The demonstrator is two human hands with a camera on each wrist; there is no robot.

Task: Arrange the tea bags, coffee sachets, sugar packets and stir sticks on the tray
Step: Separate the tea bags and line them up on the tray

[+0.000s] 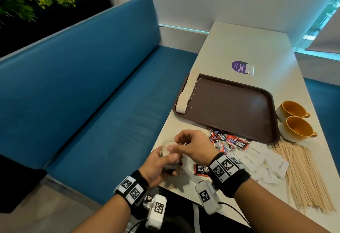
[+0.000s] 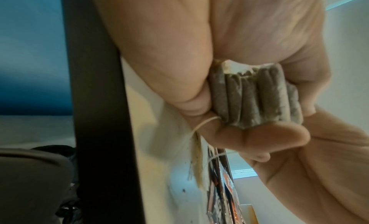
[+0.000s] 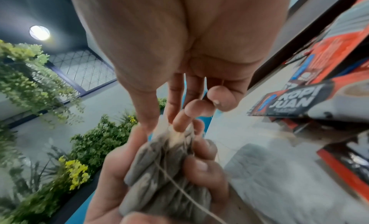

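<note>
Head view, near: left hand (image 1: 158, 163) clamps tea-bag bundle (image 2: 257, 95) at counter (image 1: 244, 47) edge | right hand (image 1: 193, 145) pinches its top | risk: trailing strings snag, bundle fans out, bags drop off edge | far: tray (image 1: 230, 109), tea-bag row (image 1: 186, 93) along left rim.

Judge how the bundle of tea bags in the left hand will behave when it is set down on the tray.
The tea bags look soft and light; the left hand squeezes several together, so they will probably fan apart once released. Their loose strings may snag. The row on the tray already leans.
</note>
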